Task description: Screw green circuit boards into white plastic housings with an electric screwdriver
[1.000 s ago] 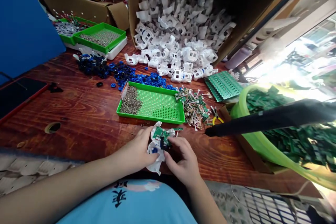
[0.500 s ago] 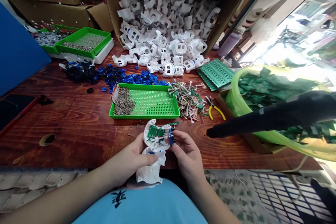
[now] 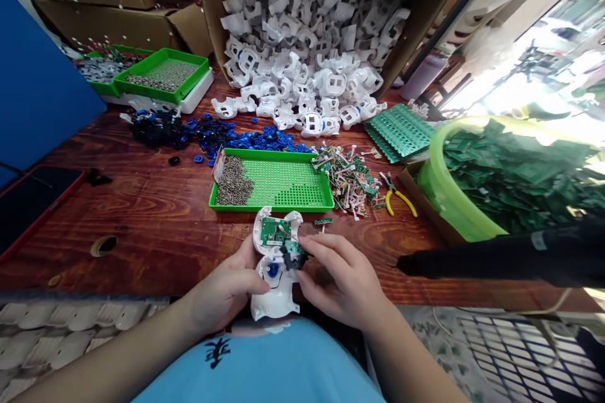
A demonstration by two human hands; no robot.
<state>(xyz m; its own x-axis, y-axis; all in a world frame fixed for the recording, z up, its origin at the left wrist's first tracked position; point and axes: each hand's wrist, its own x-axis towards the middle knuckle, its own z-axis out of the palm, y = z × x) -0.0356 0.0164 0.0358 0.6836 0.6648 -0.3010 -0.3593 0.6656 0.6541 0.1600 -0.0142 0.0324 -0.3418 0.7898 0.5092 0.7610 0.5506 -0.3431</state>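
My left hand (image 3: 236, 286) is closed around a white plastic housing (image 3: 274, 302), its thumb lying across the front. A green circuit board (image 3: 269, 231) sits in the upper part of the housing, and a blue round piece (image 3: 273, 270) shows lower down. Between the fingers of my right hand (image 3: 338, 274) is a small black part with a green board (image 3: 293, 255), held against the housing's right side. A thin wire runs from it toward the upper circuit board. The fingertips partly cover this part.
Ahead lies a green tray (image 3: 274, 208) with small metal screws (image 3: 234, 182). Wired boards (image 3: 352, 186), yellow-handled pliers (image 3: 399, 195) and a yellow-green basin (image 3: 437, 157) stand rightward. A black tool (image 3: 472, 258) juts in from the right. White housings (image 3: 302, 88) are heaped behind.
My right hand has moved the small part left onto the housing and turned it, so its black and green side shows instead of blue. The view has shifted slightly.
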